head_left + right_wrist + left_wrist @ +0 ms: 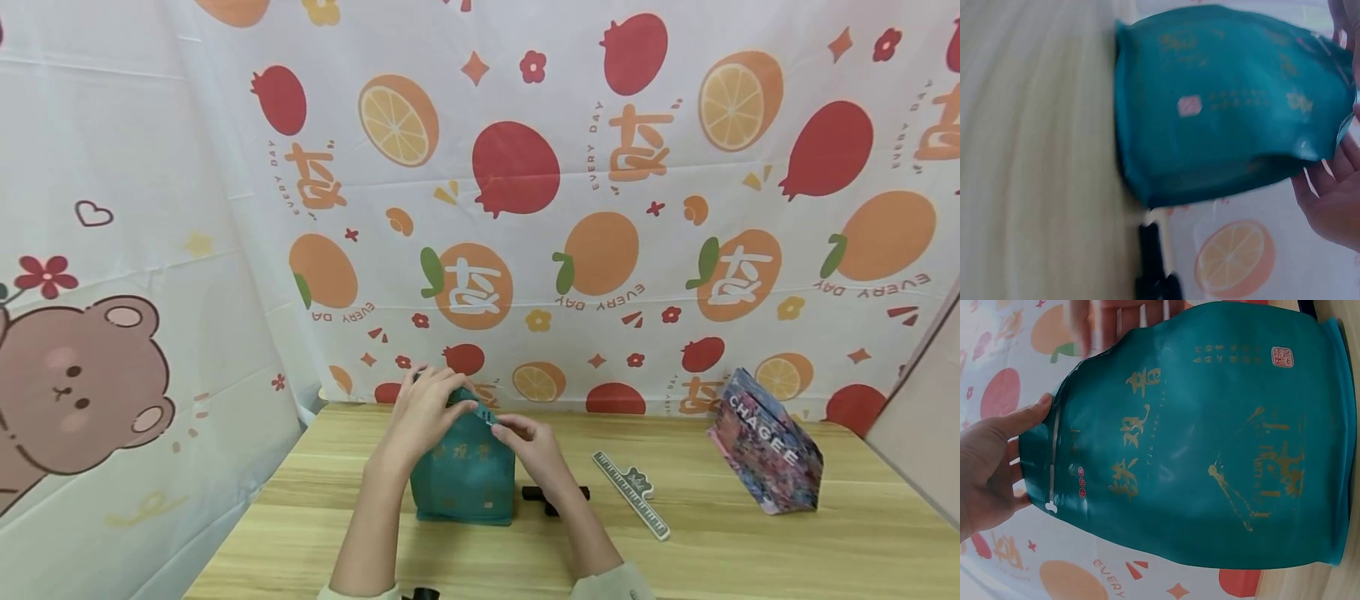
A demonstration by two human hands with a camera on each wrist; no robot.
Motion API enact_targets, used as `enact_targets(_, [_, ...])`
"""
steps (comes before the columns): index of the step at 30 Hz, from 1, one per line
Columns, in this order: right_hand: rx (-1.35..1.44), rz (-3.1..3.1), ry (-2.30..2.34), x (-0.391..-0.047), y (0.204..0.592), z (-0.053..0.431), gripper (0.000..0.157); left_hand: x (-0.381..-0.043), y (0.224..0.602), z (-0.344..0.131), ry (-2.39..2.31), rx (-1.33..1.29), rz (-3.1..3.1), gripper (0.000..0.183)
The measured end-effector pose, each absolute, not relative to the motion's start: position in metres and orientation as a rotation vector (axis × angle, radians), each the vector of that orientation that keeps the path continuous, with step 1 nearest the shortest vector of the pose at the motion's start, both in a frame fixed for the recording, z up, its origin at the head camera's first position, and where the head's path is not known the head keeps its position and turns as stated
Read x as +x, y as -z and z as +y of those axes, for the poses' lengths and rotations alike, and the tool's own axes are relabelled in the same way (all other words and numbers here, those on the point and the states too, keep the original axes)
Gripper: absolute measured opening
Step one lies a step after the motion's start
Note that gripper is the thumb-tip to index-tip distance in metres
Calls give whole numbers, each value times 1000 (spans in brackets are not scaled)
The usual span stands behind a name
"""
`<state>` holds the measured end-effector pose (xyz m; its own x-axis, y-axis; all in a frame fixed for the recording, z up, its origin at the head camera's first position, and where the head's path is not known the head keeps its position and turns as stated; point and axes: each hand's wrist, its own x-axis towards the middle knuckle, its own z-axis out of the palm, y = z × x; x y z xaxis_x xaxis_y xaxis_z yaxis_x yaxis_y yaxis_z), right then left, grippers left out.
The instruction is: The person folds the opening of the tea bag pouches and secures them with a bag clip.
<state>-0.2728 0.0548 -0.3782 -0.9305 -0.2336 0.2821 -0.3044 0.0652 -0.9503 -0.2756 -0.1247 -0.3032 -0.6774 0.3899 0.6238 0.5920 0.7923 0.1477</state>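
A teal pouch (465, 479) with gold characters stands upright on the table. My left hand (427, 412) grips its narrowed top from the left, thumb on the front face and fingers behind. At the top's right corner, my right hand (534, 450) pinches the edge between thumb and fingers. The left wrist view shows the pouch front (1210, 444) sideways, with a pale strip (1054, 450) across it just below the top, close to my left thumb. In the right wrist view, my right hand (1338, 206) is partly cut off by the frame.
To the right of the pouch lies a black T-shaped object (534, 493), partly behind my right forearm. A long pale clip with dark markings (632, 496) lies farther right. A patterned CHAGEE bag (768, 446) leans at the right. Fruit-printed cloth (585, 192) hangs behind the table.
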Motion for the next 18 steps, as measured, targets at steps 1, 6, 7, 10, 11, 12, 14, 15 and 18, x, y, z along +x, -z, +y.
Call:
enact_targets(1, [593,-2241,-2038,-276,379,52,38,-276,303,-124,455,-726,-2389,15])
enact_targets(6, [693,-2187,-2004,-282,372,39,33,-277,304,-124,467,-722,-2371,14])
enact_targets(7, [696,-2173,-2006,-281,370,38,31,-277,304,-124,473,-721,-2369,14])
enact_targets(10, [695,-2124,-2007,-275,361,34,25,-276,305,-125,491,-723,-2371,13])
enact_targets(11, [680,-2116,-2005,-272,358,32,24,-276,305,-125,497,-724,-2372,13])
enact_targets(12, [665,-2111,-1996,-270,356,31,23,-276,305,-125,499,-727,-2373,14])
enact_targets(14, [624,-2104,-1976,-264,350,29,21,-275,305,-126,502,-733,-2377,13])
enact_targets(15, [602,-2101,-1965,-262,348,28,20,-275,305,-126,506,-737,-2381,13])
enact_targets(18, [540,-2080,-1971,-261,348,26,19,-275,304,-127,538,-739,-2398,10])
